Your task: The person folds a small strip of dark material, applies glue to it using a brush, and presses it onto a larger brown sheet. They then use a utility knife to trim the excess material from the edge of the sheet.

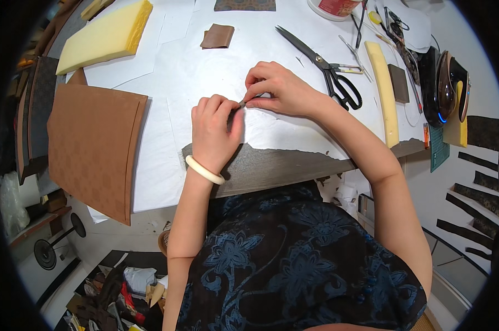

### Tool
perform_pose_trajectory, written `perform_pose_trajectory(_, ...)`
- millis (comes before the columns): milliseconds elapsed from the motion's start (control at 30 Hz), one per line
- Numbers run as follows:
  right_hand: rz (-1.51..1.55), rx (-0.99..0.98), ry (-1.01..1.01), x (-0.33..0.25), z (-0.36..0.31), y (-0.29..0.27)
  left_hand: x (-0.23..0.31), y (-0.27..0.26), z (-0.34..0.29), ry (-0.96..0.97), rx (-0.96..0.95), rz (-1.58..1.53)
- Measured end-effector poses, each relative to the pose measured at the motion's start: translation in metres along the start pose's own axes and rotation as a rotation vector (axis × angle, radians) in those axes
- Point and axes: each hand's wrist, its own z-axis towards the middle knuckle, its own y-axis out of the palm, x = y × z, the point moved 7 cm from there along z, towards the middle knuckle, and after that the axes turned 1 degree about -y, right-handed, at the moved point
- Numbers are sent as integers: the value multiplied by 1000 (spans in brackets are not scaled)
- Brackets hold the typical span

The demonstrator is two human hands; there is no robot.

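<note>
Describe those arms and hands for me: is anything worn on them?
A person's bare arms, with no sleeves or cables in view. The left hand and right hand are ungloved. A smooth, cream bangle rings the left wrist. The garment is black with blue flowers.

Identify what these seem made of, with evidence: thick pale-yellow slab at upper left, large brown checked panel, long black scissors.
Yellow slab: probably matte foam; its cut side looks rough.
Brown panel: perhaps leather or imitation, low sheen, faint tonal squares.
Black scissors: likely dark-coated metal; the pivot screw shines.
</note>
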Motion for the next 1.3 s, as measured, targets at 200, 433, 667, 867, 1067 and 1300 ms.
perform_pose_trajectory(200, -27, 21, -16, 2, -6, -4, 5, 5, 3, 8, 31, 39)
perform_pose_trajectory(433, 24, 62, 135, 12, -14, -15, -3, 4, 0, -133, 49, -48)
perform_pose_trajectory(667, 33, 51, 267, 19, -12, -15, -8, 6, -1, -194, 75, -22)
perform_pose_trajectory(867, 62, 32, 348, 20, -10, -15, -9, 7, 0, -245, 84, -32)
perform_pose_trajectory(1067, 75, 62, 372, 25, -11, -14, -5, 8, -2, -253, 58, -28)
perform_pose_trajectory(1300, 23, -147, 109, 29, 15, -18, 28, 6, -2, -217, -34, -244)
